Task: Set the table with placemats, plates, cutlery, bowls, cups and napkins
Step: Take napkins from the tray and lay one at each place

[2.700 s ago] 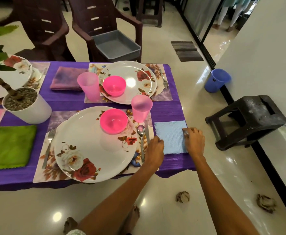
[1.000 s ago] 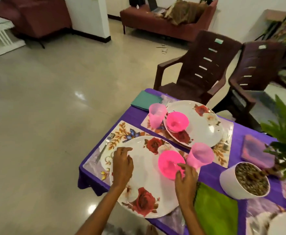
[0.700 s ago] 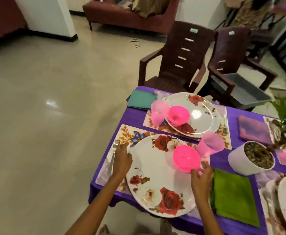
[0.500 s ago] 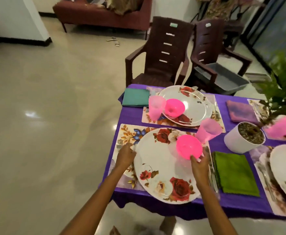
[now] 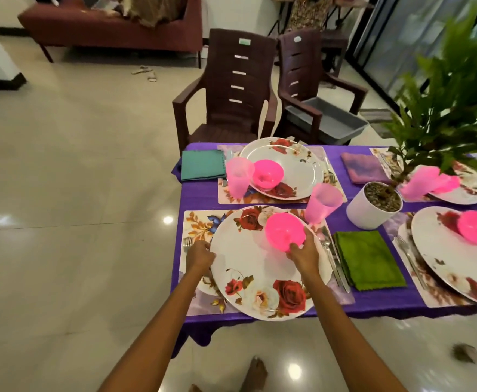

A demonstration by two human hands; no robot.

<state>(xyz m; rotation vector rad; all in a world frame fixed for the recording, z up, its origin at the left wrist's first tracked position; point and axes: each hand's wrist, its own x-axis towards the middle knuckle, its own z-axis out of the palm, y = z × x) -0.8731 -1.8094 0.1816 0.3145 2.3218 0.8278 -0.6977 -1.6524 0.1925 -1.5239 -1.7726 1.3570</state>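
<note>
Gripping the near rim of a pink bowl (image 5: pixel 285 232) with fingers and thumb, the right hand (image 5: pixel 302 254) sits over the middle of the frame, above a large floral plate (image 5: pixel 259 275). The left hand (image 5: pixel 200 254) is curled at the plate's left edge, fingers on its rim, just beside a fork (image 5: pixel 187 243) that is mostly hidden by the hand. The plate lies on a flowered placemat (image 5: pixel 197 224) on the purple tablecloth (image 5: pixel 197 193).

Close around the bowl, a pink cup (image 5: pixel 322 202) stands just up and right of it, near the plate's far edge. A knife and spoon (image 5: pixel 334 261) lie along the plate's right side, and a green napkin (image 5: pixel 368 260) sits beside them. A white plant pot (image 5: pixel 374 205) stands above the napkin, its green leaves (image 5: pixel 452 103) filling the upper right of the frame and covering part of the setting behind.

Further up the frame, a second setting has a plate (image 5: pixel 293 165), a pink bowl and a pink cup, with a teal napkin (image 5: pixel 202 164) to its left. At the right edge lies a third plate (image 5: pixel 455 261) with a bowl. Two brown chairs (image 5: pixel 231 89) stand beyond the table; a grey tray (image 5: pixel 333 120) rests on the right-hand one.
</note>
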